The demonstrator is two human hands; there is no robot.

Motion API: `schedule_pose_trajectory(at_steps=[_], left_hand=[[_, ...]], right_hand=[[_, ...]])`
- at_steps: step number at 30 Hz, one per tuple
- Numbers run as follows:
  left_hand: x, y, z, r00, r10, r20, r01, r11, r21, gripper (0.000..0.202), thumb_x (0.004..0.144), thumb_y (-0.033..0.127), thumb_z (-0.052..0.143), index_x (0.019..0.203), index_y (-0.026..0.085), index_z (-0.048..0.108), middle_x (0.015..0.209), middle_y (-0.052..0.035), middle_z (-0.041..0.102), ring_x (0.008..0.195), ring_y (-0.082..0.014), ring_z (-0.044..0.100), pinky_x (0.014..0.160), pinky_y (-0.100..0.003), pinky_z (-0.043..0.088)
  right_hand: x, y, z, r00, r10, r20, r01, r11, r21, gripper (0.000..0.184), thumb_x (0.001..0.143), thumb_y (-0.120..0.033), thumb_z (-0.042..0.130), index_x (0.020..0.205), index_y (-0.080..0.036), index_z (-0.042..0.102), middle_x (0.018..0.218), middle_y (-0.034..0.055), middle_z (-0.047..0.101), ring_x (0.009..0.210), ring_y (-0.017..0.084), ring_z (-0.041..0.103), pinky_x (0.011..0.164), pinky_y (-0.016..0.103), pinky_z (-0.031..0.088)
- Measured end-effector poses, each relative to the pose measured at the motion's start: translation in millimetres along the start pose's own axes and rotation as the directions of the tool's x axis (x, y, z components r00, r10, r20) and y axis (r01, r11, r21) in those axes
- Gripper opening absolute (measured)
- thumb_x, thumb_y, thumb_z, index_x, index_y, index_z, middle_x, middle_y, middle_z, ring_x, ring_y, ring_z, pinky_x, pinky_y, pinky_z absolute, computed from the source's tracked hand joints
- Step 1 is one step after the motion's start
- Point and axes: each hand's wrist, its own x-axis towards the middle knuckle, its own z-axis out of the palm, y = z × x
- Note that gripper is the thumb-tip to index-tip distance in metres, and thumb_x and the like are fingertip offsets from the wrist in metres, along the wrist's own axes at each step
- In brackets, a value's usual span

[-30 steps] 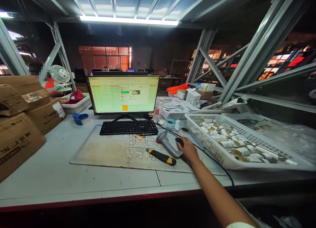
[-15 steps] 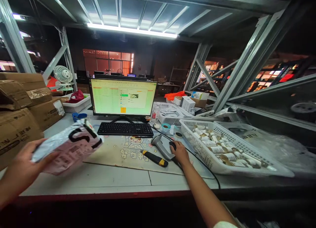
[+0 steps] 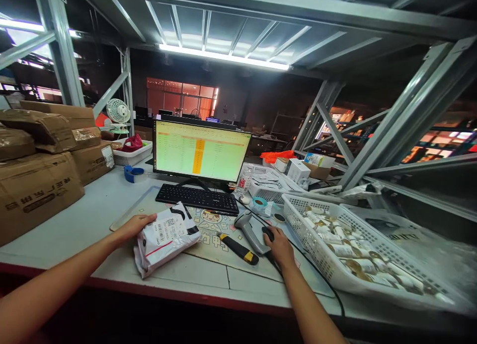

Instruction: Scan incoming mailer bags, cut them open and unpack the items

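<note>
My left hand lies on the left edge of a white mailer parcel with a barcode label, which rests on the desk mat; its fingers curl against the parcel. Over a black mouse, to the right of a grey barcode scanner, my right hand rests with its fingers cupped on it. A black and yellow utility knife lies between the parcel and the scanner. The monitor shows a green spreadsheet above a black keyboard.
Cardboard boxes are stacked at the left. A white basket of small label rolls sits at the right, with more baskets, tape rolls and a bottle behind it. Steel rack posts frame the desk. A fan stands at the back left.
My left hand came in from the left with the parcel and set it down on the mat. The pop-up window on the screen is gone. My right hand stayed on the mouse.
</note>
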Motion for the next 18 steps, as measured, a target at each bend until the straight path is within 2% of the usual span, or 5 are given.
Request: schedule_pose_trajectory(at_steps=[3, 8, 14, 16, 18], left_hand=[[10, -19, 4.5, 0.995, 0.093, -0.037, -0.096, 0.990, -0.103, 0.066, 0.064, 0.078, 0.070, 0.082, 0.015, 0.075, 0.094, -0.0124, 0.076, 0.091, -0.0300, 0.069, 0.079, -0.036, 0.053], [16, -49, 11.2, 0.923, 0.216, -0.319, -0.267, 0.956, -0.123, 0.064, 0.069, 0.079, 0.065, 0.076, 0.016, 0.073, 0.088, -0.0106, 0.074, 0.091, -0.0303, 0.066, 0.081, -0.037, 0.052], [18, -56, 10.3, 0.908, 0.279, -0.313, -0.308, 0.950, -0.047, 0.061, 0.078, 0.076, 0.057, 0.070, 0.017, 0.068, 0.074, -0.0068, 0.069, 0.078, -0.0261, 0.062, 0.074, -0.035, 0.049], [19, -56, 9.7, 0.911, 0.274, -0.308, -0.304, 0.951, -0.051, 0.061, 0.080, 0.075, 0.056, 0.070, 0.017, 0.067, 0.074, -0.0059, 0.068, 0.076, -0.0244, 0.060, 0.073, -0.034, 0.047], [19, -57, 9.2, 0.913, 0.274, -0.302, -0.305, 0.951, -0.059, 0.060, 0.081, 0.075, 0.056, 0.071, 0.017, 0.066, 0.075, -0.0057, 0.068, 0.077, -0.0239, 0.060, 0.075, -0.034, 0.046]], right_hand=[[-1, 4, 3, 0.999, -0.035, -0.014, 0.036, 0.998, 0.053, 0.040, 0.094, -0.042, 0.048, 0.124, -0.022, 0.065, 0.130, 0.0095, 0.062, 0.109, 0.025, 0.064, 0.087, 0.036, 0.052], [0, 7, 5, 0.995, -0.086, -0.045, 0.091, 0.985, 0.147, 0.041, 0.091, -0.048, 0.050, 0.120, -0.023, 0.066, 0.129, 0.0093, 0.063, 0.111, 0.026, 0.064, 0.096, 0.040, 0.051], [4, -9, -14, 0.972, -0.068, -0.225, 0.112, 0.975, 0.191, 0.048, 0.089, -0.050, 0.045, 0.114, -0.015, 0.067, 0.119, 0.0172, 0.069, 0.115, 0.031, 0.063, 0.105, 0.046, 0.047], [2, -26, -22, 0.985, -0.056, -0.165, 0.082, 0.984, 0.155, 0.048, 0.091, -0.048, 0.044, 0.116, -0.014, 0.067, 0.119, 0.0178, 0.069, 0.113, 0.031, 0.064, 0.103, 0.045, 0.048], [-3, -52, -29, 0.999, -0.037, 0.014, 0.035, 0.996, 0.087, 0.049, 0.092, -0.047, 0.045, 0.120, -0.013, 0.067, 0.119, 0.0177, 0.070, 0.111, 0.031, 0.066, 0.100, 0.043, 0.049]])
